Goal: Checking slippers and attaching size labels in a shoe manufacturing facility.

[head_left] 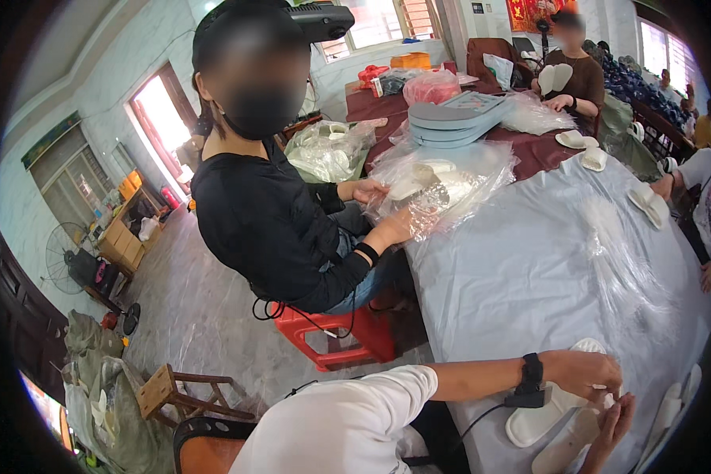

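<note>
My left hand [584,373], with a black band on its wrist, reaches across the covered table at the lower right. Its fingers are closed in a pinch near my right hand [611,430], whose fingers are also drawn together. A small white bit [608,400] shows between the fingertips; what it is cannot be made out. Under and beside my hands lie white slippers: one white slipper [539,420] is below my left wrist, and another slipper [570,441] lies next to my right hand. A further slipper [588,345] is partly hidden behind my left hand.
More slippers [667,415] lie at the table's right edge. Clear plastic bags [620,253] spread over the grey tablecloth [498,276]. A person in black [268,221] on a red stool [332,336] handles bagged slippers beside stacked grey-blue boards [458,118]. Other people sit farther back.
</note>
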